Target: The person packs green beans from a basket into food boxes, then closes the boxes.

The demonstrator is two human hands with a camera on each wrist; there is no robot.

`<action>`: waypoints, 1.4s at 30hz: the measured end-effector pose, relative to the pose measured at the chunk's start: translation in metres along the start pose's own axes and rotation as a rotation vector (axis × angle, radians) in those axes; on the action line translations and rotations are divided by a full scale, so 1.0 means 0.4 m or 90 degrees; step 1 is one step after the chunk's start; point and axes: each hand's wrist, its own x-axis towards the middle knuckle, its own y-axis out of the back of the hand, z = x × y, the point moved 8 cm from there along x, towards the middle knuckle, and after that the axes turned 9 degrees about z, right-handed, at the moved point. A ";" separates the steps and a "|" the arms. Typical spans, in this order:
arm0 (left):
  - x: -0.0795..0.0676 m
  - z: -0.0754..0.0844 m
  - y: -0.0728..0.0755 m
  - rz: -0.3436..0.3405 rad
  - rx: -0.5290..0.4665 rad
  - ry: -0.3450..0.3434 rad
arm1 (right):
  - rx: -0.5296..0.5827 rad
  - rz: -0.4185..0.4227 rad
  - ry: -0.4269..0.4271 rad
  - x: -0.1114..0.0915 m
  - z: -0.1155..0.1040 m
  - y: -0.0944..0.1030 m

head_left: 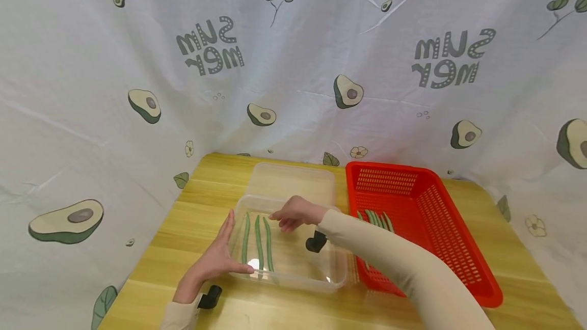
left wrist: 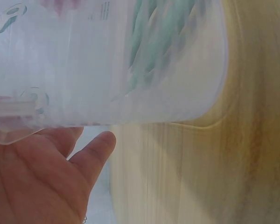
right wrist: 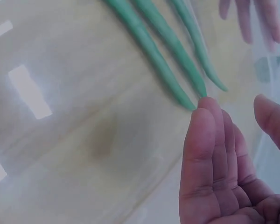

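Three green beans (head_left: 258, 241) lie side by side, lengthwise, in the left part of a clear plastic container (head_left: 302, 279). My right hand (head_left: 298, 212) is over the container, fingertips right at the far end of the rightmost bean. In the right wrist view its fingers (right wrist: 199, 154) are straight and together, thumb apart, with nothing between them. Around the container's near left corner rests my left hand (head_left: 213, 258), fingers stretched along the left wall and thumb along the front. The left wrist view shows its extended thumb (left wrist: 97, 151) below the container's wall (left wrist: 84, 88).
A red perforated basket (head_left: 440, 218) stands right of the container, with several more green beans (head_left: 376, 219) at its left side, partly hidden by my right sleeve. Behind the container lies a translucent lid (head_left: 293, 180). A printed curtain (head_left: 293, 65) hangs behind the wooden table (head_left: 179, 228).
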 end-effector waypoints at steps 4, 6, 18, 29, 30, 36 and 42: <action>-0.001 0.002 0.003 0.004 0.005 -0.005 | 0.026 0.007 0.010 -0.007 -0.004 0.048; -0.001 0.003 0.004 0.005 0.007 -0.006 | 0.033 0.016 0.007 -0.011 -0.005 0.071; -0.001 0.002 -0.001 0.004 0.010 -0.011 | 0.065 0.057 -0.009 -0.051 -0.005 0.189; -0.002 0.003 -0.002 0.002 0.007 -0.016 | 0.112 0.097 -0.002 -0.100 0.035 0.336; -0.003 0.003 -0.002 0.002 0.008 -0.016 | 0.120 0.102 -0.002 -0.104 0.042 0.352; -0.003 0.001 -0.003 0.003 0.007 -0.012 | 0.169 0.147 -0.029 -0.129 0.095 0.440; -0.003 -0.001 -0.002 0.003 0.007 -0.009 | 0.149 0.183 -0.033 -0.164 0.150 0.516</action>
